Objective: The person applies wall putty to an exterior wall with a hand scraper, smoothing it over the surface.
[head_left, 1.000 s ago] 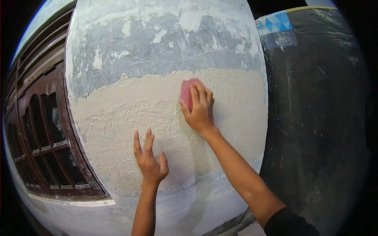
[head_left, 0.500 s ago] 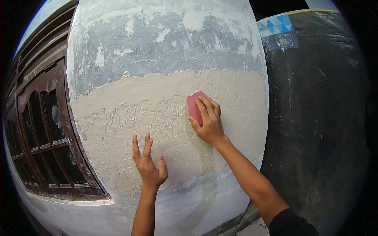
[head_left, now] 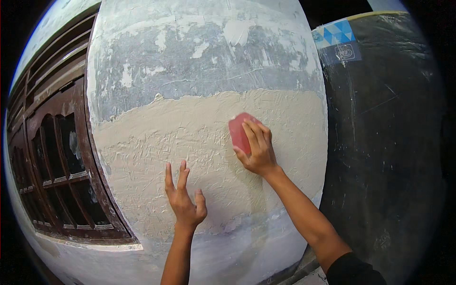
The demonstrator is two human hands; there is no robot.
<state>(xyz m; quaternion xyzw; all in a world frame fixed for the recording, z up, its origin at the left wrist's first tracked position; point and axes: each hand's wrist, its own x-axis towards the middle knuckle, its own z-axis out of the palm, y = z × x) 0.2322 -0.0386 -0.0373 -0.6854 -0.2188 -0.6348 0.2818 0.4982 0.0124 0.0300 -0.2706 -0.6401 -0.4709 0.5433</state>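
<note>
My right hand [head_left: 259, 149] grips a flat pink putty spreader [head_left: 240, 133], with the fingers over its right side and the thumb along its lower edge. The spreader lies against a wide band of cream filler [head_left: 161, 137] on the wall, and a little pale filler shows at its top edge. The cream band is rough with ridges, mostly left of the spreader, and smoother toward the right. Lower and to the left, my left hand [head_left: 186, 202] is raised with its fingers spread and nothing in it. Whether it touches the wall I cannot tell.
Above the cream band the wall [head_left: 190, 52] is grey with white patches. A dark brown wooden window [head_left: 61, 175] with a slatted vent stands on the left. Beyond the wall's right edge is a dark panel [head_left: 380, 142] bearing a blue patterned sticker [head_left: 335, 34].
The whole scene has shifted slightly right and down in view. Against the wall, the spreader and my right hand have moved up only a little. My left hand stays spread.
</note>
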